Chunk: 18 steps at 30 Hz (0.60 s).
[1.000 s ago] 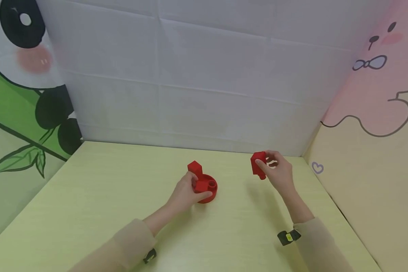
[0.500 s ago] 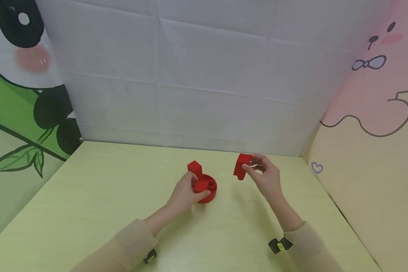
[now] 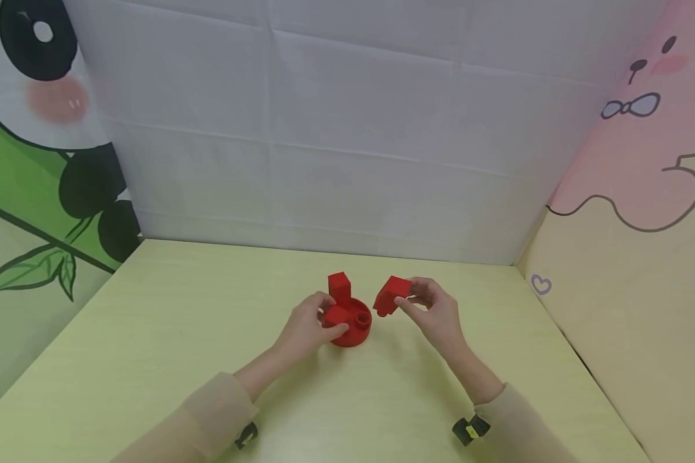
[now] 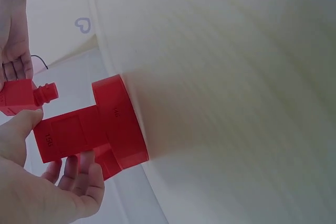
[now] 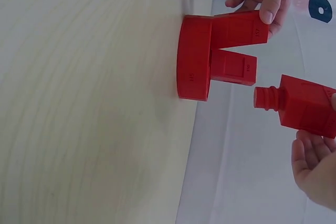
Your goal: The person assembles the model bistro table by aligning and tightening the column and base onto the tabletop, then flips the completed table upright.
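Block tilted, clamped in right hand fingers; left hand fingers grip mounted block. Skewed entry could jam peg against socket.

- A pale yellow, wood-grained tabletop, smooth and flat, its far edge meeting the backdrop.
- A greyish-white fabric-like backdrop behind it, marked by straight fold creases.
- On the left side panel, a white cartoon face with a large black eye and a pink round cheek; below, a broad green band, black rounded shapes and outlined green leaves.
- On the right, a pink cartoon animal wearing a pale blue bow tie.
- Beneath it, near the table's corner, a small purple heart outline on cream.
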{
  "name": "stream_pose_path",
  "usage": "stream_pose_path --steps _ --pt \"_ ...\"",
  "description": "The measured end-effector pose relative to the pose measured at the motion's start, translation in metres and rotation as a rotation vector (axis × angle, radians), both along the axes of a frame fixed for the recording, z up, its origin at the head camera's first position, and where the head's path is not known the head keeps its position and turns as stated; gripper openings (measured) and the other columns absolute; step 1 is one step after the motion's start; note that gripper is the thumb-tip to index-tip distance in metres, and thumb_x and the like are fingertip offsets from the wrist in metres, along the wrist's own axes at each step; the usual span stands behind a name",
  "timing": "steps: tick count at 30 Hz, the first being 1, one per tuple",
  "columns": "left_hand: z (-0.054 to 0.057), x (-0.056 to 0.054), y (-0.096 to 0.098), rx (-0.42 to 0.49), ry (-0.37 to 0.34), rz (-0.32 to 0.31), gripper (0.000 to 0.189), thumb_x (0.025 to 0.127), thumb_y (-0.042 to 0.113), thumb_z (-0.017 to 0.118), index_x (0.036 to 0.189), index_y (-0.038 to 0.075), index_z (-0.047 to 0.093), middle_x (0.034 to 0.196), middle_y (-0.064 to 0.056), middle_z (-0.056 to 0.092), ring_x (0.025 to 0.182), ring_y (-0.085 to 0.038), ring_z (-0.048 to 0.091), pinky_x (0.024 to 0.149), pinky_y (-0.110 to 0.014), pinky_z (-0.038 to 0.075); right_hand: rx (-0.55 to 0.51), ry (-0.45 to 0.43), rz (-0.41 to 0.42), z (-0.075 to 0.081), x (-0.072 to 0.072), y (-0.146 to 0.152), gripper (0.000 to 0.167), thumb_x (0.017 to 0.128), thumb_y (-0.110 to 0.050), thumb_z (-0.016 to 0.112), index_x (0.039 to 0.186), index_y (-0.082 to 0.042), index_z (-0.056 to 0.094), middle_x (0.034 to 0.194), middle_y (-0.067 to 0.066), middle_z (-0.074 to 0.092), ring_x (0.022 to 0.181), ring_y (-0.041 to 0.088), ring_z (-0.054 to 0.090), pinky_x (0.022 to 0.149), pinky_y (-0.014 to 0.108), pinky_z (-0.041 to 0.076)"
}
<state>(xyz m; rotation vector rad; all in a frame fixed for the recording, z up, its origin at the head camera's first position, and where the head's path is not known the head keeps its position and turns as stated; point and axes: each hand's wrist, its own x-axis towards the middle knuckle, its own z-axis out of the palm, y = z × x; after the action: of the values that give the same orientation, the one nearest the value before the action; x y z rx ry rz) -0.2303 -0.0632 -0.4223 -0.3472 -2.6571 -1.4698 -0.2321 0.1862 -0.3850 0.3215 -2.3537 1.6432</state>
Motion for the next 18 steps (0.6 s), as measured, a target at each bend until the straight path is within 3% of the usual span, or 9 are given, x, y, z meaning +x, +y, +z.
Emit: stream_pose_path --steps 7,12,18 --pt "-0.003 -0.006 -0.009 0.005 -0.007 -0.029 0.04 0.076 0.019 0.079 0.111 0.013 0.06 0.101 0.002 0.061 0.08 -0.014 0.06 0.063 -0.025 0.051 -0.001 -0.051 0.022 -0.014 -0.003 -0.005 0.042 0.078 -0.02 0.078 0.113 -0.006 0.06 0.105 0.01 0.068 0.095 0.022 0.066 0.082 0.021 0.052" --pt "-0.004 -0.011 -0.017 -0.011 0.009 -0.066 0.041 0.077 0.019 0.078 0.114 0.013 0.061 0.101 0.003 0.064 0.08 -0.012 0.062 0.068 -0.026 0.051 0.023 -0.058 0.049 -0.011 0.003 -0.013 0.038 0.079 -0.012 0.076 0.113 -0.002 0.06 0.104 0.014 0.068 0.095 0.025 0.066 0.083 0.022 0.052" --pt "-0.006 -0.02 -0.025 -0.02 0.018 -0.115 0.036 0.077 0.019 0.078 0.11 0.015 0.064 0.1 0.005 0.066 0.081 -0.012 0.064 0.069 -0.027 0.051 0.065 -0.058 0.068 -0.031 -0.008 -0.01 0.041 0.077 -0.022 0.079 0.112 -0.009 0.062 0.102 0.007 0.07 0.094 0.019 0.067 0.083 0.026 0.053"
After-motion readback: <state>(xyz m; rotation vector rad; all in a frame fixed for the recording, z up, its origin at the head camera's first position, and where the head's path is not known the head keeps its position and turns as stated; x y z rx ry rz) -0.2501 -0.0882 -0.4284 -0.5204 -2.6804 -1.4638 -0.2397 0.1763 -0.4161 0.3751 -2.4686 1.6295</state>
